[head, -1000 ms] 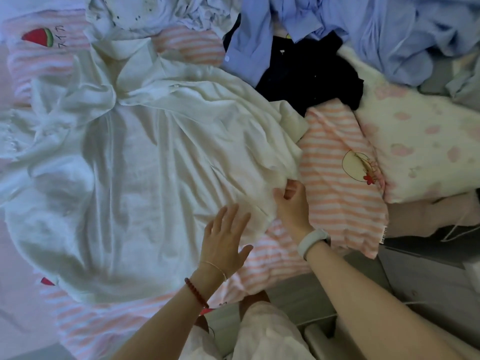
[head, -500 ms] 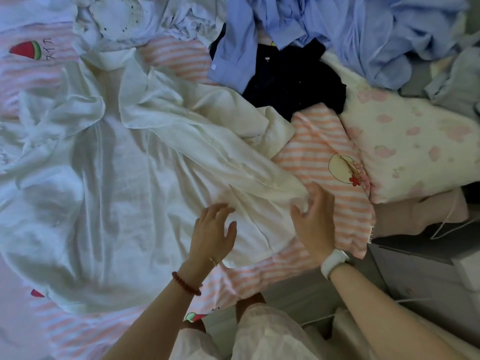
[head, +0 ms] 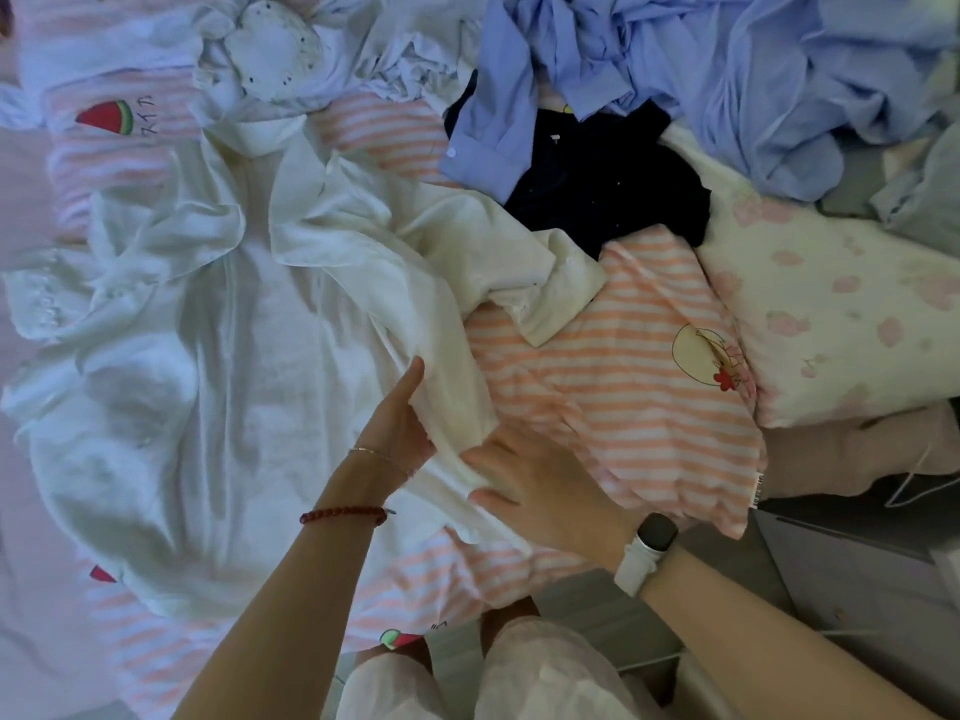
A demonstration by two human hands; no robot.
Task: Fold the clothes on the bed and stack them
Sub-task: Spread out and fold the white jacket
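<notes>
Garment (head: 249,356) on bed, pillow (head: 857,314) right

The left hand's (head: 400,423) fingers were hidden under the white garment's (head: 218,381) hem. The right hand (head: 540,480) beside it was motion-blurred. Beyond them, the blue shirts (head: 727,70) ran off the top edge.

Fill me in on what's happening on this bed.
A person is working on a white garment spread across the striped sheet. The left hand holds a fold of its right edge, and the right hand, fingers straight, presses on the cloth next to it. The garment is still rumpled, not yet folded. A blue shirt and a dark garment lie heaped farther back, unfolded; no stack is visible.
</notes>
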